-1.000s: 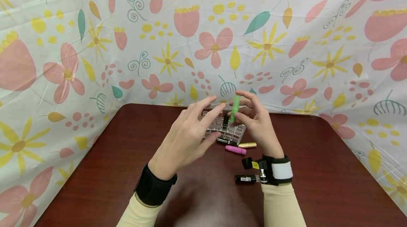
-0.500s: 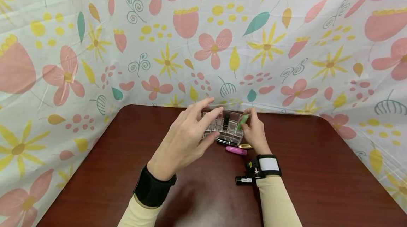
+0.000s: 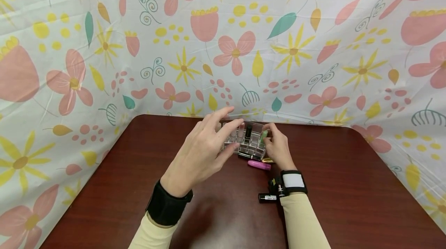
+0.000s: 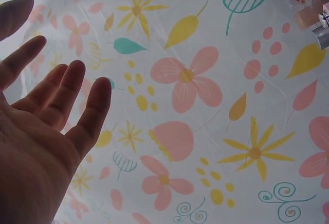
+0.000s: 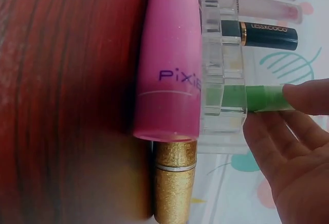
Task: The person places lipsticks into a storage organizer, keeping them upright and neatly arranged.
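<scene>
My right hand pinches a slim green cosmetic tube between thumb and fingers. The tube's lower part sits inside a slot of a clear plastic organizer, near its right end in the head view. In the same holder stand a black lipstick with a gold band and pale pink lip gloss tubes. My left hand is raised in the air left of the organizer, partly covering it in the head view. Its fingers are spread and hold nothing, as the left wrist view also shows.
Before the organizer lie a black tube, a pink tube lettered "Pixie" and a gold tube. Nearer, by my right wrist, is another black tube. A flowered cloth hangs behind the dark table.
My right hand has brought the green tube down and rightward from above the organizer into a slot at its right end. The left hand has hardly moved.
</scene>
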{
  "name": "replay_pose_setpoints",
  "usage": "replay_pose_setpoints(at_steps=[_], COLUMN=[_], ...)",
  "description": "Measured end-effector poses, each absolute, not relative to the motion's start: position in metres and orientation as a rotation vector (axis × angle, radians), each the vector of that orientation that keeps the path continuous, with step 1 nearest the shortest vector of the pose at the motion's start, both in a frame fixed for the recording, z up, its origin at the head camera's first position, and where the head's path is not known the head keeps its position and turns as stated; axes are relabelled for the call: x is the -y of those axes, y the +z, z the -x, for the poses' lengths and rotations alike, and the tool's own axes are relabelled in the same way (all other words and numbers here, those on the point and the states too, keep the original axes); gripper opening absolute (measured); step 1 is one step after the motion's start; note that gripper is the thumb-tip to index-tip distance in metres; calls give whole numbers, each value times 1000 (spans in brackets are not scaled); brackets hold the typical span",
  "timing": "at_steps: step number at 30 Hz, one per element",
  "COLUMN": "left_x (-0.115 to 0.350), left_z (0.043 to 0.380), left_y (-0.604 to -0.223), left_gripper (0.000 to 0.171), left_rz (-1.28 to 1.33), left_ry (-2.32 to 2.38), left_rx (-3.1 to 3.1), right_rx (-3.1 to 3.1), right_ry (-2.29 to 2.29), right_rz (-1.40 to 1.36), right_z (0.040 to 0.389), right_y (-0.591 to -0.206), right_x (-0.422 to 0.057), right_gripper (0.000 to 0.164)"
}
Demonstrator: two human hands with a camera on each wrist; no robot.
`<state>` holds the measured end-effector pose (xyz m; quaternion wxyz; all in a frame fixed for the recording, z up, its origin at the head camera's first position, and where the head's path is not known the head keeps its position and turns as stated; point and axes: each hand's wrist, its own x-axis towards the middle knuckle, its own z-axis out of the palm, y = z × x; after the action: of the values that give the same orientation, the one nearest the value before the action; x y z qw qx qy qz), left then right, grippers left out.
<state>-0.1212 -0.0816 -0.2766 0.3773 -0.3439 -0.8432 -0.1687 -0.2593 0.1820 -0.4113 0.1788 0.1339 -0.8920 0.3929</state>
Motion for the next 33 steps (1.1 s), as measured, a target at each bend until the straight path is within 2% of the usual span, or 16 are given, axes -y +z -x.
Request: replay_pose_setpoints(at_steps=[15, 19, 24, 33], left_x=[85, 86, 87, 89], left_z=[124, 125, 126, 126], left_y=[-277, -279, -280, -282], left_gripper=[42, 30, 5, 7], left_rz=[861, 873, 909, 908], left_ry=[-436, -436, -457, -468], left_rx=[2158, 2137, 2099, 2114], right_rx=[2530, 2557, 2438, 2176], right_ry=[1102, 1059, 986, 1069], right_rz=[-361, -378, -340, -329], right_z=[253, 249, 239, 204], right_y=[-395, -386, -363, -311], right_x=[-190, -191, -192, -183], right_gripper=[23, 22, 15, 28])
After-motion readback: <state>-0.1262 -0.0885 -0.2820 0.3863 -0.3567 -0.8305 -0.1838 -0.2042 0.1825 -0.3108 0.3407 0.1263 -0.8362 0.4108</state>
